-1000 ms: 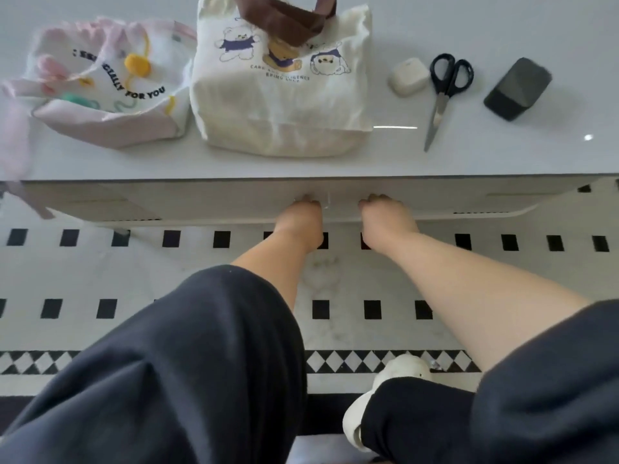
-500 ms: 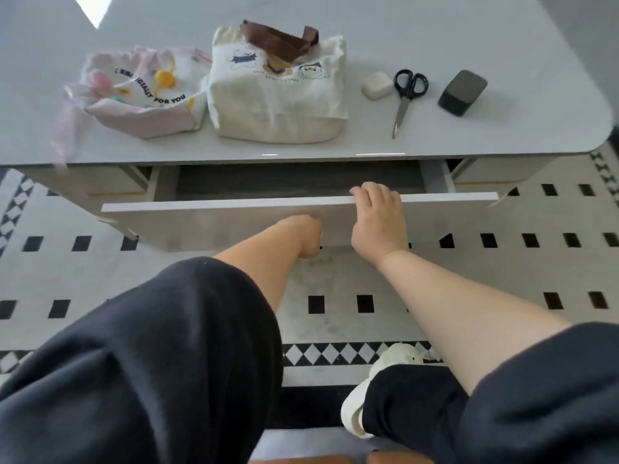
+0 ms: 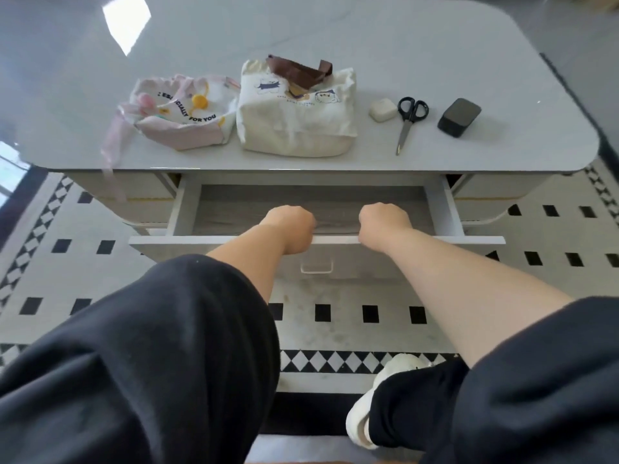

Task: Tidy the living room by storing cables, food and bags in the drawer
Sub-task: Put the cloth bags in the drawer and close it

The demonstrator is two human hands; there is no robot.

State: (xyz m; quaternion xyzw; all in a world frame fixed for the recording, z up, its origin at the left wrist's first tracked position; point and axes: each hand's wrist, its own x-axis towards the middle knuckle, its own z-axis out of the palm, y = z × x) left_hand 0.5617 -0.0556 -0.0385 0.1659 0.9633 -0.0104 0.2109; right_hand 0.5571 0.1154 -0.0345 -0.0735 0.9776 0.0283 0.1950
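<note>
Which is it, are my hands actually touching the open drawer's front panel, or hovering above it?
Touching. The head view shows the left hand and the right hand both curled over the top edge of the drawer front, with no gap visible.

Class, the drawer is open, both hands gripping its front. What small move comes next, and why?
Probably let go with the left hand and reach for the pink bag: the drawer stands well open, and that bag lies on that side.
</note>
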